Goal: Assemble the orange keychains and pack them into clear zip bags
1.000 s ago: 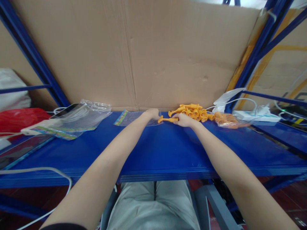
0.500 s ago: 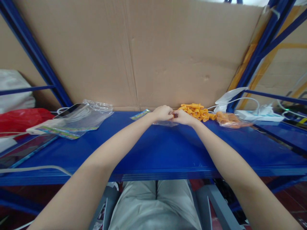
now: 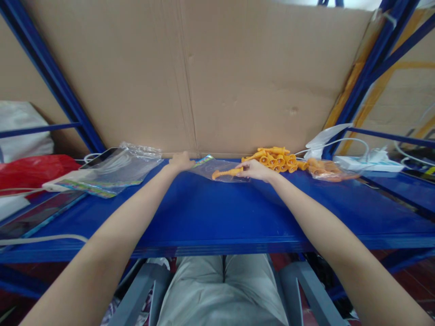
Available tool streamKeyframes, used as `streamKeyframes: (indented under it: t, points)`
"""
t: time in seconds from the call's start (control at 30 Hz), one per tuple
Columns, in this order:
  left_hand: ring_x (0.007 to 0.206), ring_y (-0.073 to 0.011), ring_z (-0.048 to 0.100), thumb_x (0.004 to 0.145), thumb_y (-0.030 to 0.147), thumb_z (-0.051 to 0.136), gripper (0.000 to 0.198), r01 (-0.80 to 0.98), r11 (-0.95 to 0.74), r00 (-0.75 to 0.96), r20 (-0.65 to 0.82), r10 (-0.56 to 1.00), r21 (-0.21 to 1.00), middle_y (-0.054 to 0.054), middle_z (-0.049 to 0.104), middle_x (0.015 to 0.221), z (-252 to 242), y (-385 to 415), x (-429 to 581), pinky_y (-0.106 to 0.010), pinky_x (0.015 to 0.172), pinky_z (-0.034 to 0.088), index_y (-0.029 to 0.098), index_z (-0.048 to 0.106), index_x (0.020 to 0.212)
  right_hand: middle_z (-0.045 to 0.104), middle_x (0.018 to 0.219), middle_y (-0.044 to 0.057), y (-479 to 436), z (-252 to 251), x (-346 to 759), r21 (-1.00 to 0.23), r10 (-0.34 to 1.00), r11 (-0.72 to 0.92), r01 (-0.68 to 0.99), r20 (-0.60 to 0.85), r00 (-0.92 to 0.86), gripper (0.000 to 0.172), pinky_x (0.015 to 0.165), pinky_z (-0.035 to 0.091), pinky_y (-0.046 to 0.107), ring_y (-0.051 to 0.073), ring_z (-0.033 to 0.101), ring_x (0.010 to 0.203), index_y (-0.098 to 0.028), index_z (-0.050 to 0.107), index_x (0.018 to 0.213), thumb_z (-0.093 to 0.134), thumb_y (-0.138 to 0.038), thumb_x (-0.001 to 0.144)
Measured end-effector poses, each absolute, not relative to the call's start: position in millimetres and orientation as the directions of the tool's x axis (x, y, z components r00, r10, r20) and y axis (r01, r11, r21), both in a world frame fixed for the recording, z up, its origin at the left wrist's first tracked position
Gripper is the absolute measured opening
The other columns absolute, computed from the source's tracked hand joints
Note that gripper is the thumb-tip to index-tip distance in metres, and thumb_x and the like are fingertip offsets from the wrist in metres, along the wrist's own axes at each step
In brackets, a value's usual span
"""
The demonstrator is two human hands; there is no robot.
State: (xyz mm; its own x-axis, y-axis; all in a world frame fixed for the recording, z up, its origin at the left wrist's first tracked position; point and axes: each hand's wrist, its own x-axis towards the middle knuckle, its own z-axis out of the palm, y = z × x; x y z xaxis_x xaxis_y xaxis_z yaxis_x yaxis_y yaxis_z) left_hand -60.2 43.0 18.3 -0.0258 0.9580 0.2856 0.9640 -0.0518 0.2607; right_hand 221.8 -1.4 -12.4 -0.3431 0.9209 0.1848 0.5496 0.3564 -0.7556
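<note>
A clear plastic bag (image 3: 205,170) with a colourful printed end lies flat on the blue shelf. At its left end is my left hand (image 3: 181,161), fingers closed on the bag's edge. My right hand (image 3: 254,170) grips an orange plastic toy horn (image 3: 226,173). The horn points left and overlaps the bag; whether it is inside the bag is hard to tell. Just beyond and right of my right hand is a pile of orange toy horns (image 3: 280,161), several with flared ends facing me.
A bag of orange pieces (image 3: 322,170) sits right of the pile, beside a white power strip (image 3: 370,164). Empty clear bags (image 3: 118,170) lie on the left, near a red bag (image 3: 37,171). Cardboard (image 3: 238,81) stands behind the blue shelf (image 3: 217,213).
My hands were together at the bag and have moved apart, the left one leftward. The orange toy horn now shows, lying across the bag in my right hand.
</note>
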Motion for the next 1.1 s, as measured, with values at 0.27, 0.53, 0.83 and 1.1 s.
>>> streamKeyframes:
  t: [0.27, 0.53, 0.83, 1.1]
  points:
    - [0.083, -0.0175, 0.070, 0.073, 0.015, 0.065, 0.048, 0.730, 0.022, -0.020, -0.012, 1.000, 0.683, -0.007, 0.076, 0.089, 5, 42, -81, -0.020, 0.058, 0.046, 0.015, 0.066, 0.120, 0.067, 0.069, 0.002, -13, -12, 212, -0.862, 0.950, 0.237, 0.447, 0.109, -0.292, 0.022, 0.058, 0.051, 0.020, 0.008, 0.055, 0.057, -0.012, 0.075, 0.096, 0.071, -0.012, 0.074]
    - [0.076, -0.0147, 0.068, 0.059, 0.022, 0.076, 0.030, 0.551, -0.014, 0.190, -0.109, 0.976, 0.834, -0.004, 0.077, 0.081, 2, 42, -87, -0.020, 0.057, 0.042, 0.018, 0.075, 0.089, 0.072, 0.082, 0.005, -7, -18, 214, -0.906, 0.930, 0.255, 0.339, 0.133, -0.344, 0.019, 0.070, 0.059, 0.025, 0.012, 0.064, 0.069, -0.014, 0.075, 0.087, 0.081, -0.021, 0.070]
    - [0.064, -0.0142, 0.067, 0.055, 0.025, 0.086, 0.037, 0.580, -0.019, 0.181, -0.106, 0.978, 0.814, -0.005, 0.076, 0.074, -3, 44, -86, -0.021, 0.052, 0.044, 0.017, 0.078, 0.090, 0.070, 0.081, 0.006, -11, -20, 206, -0.959, 0.932, 0.170, 0.225, 0.082, -0.353, 0.018, 0.071, 0.061, 0.025, 0.011, 0.064, 0.070, -0.013, 0.073, 0.080, 0.084, -0.022, 0.069]
    - [0.069, -0.0164, 0.071, 0.059, 0.023, 0.088, 0.036, 0.485, 0.034, 0.200, -0.149, 0.968, 0.874, -0.010, 0.078, 0.086, -6, 41, -73, -0.020, 0.052, 0.048, 0.015, 0.076, 0.092, 0.068, 0.078, 0.004, -12, -23, 196, -0.939, 0.979, 0.163, 0.302, 0.116, -0.169, 0.019, 0.066, 0.059, 0.025, 0.010, 0.062, 0.064, -0.013, 0.070, 0.077, 0.084, -0.024, 0.070]
